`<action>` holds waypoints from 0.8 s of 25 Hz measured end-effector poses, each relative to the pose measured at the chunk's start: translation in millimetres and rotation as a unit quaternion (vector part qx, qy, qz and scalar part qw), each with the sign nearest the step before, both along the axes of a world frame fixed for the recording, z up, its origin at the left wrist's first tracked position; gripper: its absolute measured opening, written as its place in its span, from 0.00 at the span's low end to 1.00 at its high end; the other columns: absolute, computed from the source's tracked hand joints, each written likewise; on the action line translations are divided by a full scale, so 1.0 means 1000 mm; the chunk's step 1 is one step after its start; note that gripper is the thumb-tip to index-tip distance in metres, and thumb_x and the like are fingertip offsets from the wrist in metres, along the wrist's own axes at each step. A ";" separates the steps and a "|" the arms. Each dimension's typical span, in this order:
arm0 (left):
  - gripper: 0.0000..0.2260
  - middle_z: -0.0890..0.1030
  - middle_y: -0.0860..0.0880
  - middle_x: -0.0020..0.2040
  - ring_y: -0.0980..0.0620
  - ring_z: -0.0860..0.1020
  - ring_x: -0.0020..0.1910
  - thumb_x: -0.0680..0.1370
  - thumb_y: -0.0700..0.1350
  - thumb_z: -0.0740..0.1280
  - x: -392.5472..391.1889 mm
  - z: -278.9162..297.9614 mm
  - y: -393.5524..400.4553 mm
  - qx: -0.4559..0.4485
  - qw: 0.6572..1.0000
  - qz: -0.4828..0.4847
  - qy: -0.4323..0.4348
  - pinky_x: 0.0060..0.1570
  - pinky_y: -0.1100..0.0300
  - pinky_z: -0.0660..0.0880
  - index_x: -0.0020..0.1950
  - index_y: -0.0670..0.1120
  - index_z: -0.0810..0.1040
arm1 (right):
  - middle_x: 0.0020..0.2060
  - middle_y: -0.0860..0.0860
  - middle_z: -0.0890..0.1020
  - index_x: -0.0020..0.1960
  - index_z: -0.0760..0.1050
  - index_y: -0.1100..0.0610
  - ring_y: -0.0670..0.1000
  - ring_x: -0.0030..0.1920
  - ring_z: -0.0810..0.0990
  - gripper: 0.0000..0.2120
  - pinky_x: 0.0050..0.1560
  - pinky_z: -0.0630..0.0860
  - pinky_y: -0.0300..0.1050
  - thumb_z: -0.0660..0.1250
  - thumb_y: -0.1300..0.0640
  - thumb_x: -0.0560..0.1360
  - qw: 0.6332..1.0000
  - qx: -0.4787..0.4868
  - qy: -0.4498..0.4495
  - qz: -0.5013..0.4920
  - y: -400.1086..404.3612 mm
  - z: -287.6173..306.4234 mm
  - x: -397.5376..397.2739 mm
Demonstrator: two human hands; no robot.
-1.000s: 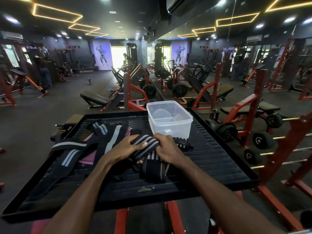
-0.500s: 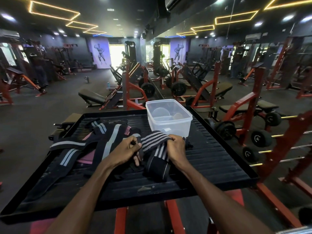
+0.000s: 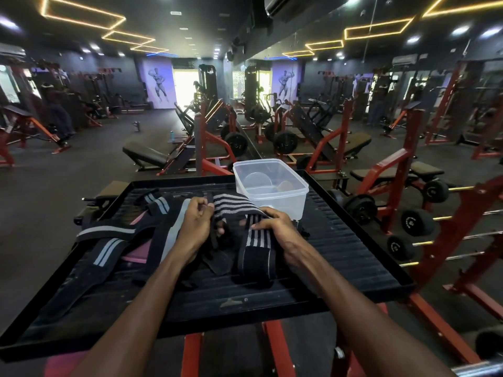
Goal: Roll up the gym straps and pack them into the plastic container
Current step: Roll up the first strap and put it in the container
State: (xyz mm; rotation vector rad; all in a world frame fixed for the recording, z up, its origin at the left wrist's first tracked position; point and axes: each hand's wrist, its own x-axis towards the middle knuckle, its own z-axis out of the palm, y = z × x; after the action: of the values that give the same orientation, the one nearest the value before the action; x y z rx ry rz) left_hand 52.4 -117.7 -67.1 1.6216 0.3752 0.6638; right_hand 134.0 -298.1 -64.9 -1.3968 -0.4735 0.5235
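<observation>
Wide black ribbed tray [image 3: 353, 257] on a red metal frame is the landmark. Clear rectangular plastic container [image 3: 272, 191] sits at the tray's far edge, right of centre, lid off; faint round shapes show through its base, cannot tell what they are. Black elastic gym strap with white stripes [image 3: 239, 210] lies at mid-tray just in front of the container, arching between both hands and running down toward the tray's near edge. Left hand [image 3: 194, 227] has fingers curled, pinching a narrow black end of the strap at its fingertips; the palm side is hidden. Right hand [image 3: 275, 225] is curled over the striped strap, thumb and fingers gripping it; the part beneath is covered. Heap of black straps with grey-blue stripes [image 3: 109, 240] sprawls over the tray's left half, overlapping, count unclear; a pink piece [image 3: 136, 255] peeks from under it, mostly hidden. Both forearms are cut off at the bottom edge.
</observation>
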 end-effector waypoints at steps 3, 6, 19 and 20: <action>0.04 0.74 0.45 0.36 0.54 0.72 0.23 0.84 0.42 0.60 0.005 0.005 0.002 -0.086 0.994 0.063 -0.004 0.23 0.61 0.70 0.50 0.47 0.71 | 0.46 0.59 0.86 0.52 0.82 0.61 0.59 0.49 0.85 0.14 0.54 0.80 0.53 0.69 0.67 0.68 0.990 -0.110 0.018 0.085 -0.008 0.003 0.001; 0.04 0.77 0.45 0.36 0.55 0.76 0.22 0.84 0.40 0.60 0.008 0.009 0.006 -0.232 0.968 0.086 -0.037 0.27 0.59 0.76 0.50 0.45 0.73 | 0.42 0.57 0.83 0.44 0.81 0.57 0.58 0.43 0.80 0.07 0.42 0.75 0.49 0.66 0.66 0.73 0.964 -0.230 -0.058 0.121 -0.011 0.001 0.002; 0.04 0.83 0.45 0.32 0.51 0.78 0.24 0.81 0.42 0.62 0.003 0.025 -0.008 -0.249 0.966 -0.001 -0.064 0.27 0.62 0.73 0.53 0.45 0.76 | 0.51 0.63 0.83 0.62 0.75 0.69 0.57 0.46 0.85 0.18 0.51 0.83 0.49 0.66 0.70 0.72 0.965 0.040 0.108 0.235 -0.042 0.041 0.007; 0.06 0.83 0.45 0.33 0.51 0.79 0.26 0.82 0.43 0.61 0.003 0.027 -0.010 -0.260 0.962 -0.026 -0.079 0.28 0.61 0.74 0.52 0.44 0.77 | 0.48 0.63 0.84 0.59 0.75 0.69 0.55 0.42 0.86 0.13 0.45 0.84 0.47 0.63 0.71 0.75 0.961 0.053 0.122 0.241 -0.044 0.048 0.003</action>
State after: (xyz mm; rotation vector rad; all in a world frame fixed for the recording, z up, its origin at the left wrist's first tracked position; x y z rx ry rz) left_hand 55.8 -127.6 -39.9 1.0676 0.3516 0.5893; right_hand 137.1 -341.9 -17.3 -1.0917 -0.6336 1.0374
